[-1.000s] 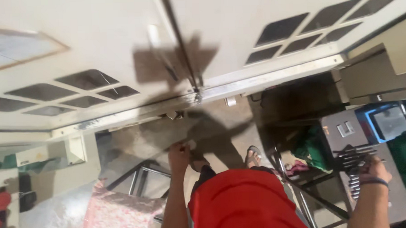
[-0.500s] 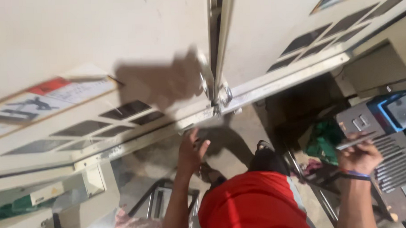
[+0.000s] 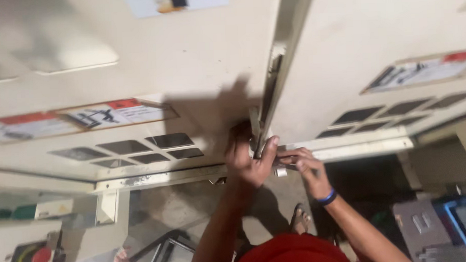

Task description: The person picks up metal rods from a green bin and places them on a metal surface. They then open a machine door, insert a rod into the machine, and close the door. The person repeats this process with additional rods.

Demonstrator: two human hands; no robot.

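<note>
The head camera looks down along two cream cabinet doors that meet at a vertical seam. The left hand (image 3: 247, 159) is curled around the metal latch (image 3: 257, 138) at the lower end of that seam, thumb pressed up against the door edge, fingers wrapped behind it, so the hand is closed on the latch. The right hand (image 3: 307, 167) comes in from the right just beside it, fingers pinched together on a small silvery tool (image 3: 281, 165) whose tip points toward the latch; whether the tip touches it cannot be told. A blue wristband (image 3: 326, 197) sits on the right wrist.

The left door (image 3: 153, 77) carries a red-and-white warning label (image 3: 116, 113) above a group of dark vent slots (image 3: 140, 147). The right door (image 3: 374, 43) has a similar label (image 3: 422, 70) and vent slots (image 3: 397, 115). Both hands throw a dark shadow on the left door.

Below, a sandalled foot (image 3: 299, 219) stands on the concrete floor (image 3: 179, 210), and the person's red shirt (image 3: 294, 253) fills the bottom edge. At the lower left is a red push button (image 3: 41, 258) ringed with yellow.
</note>
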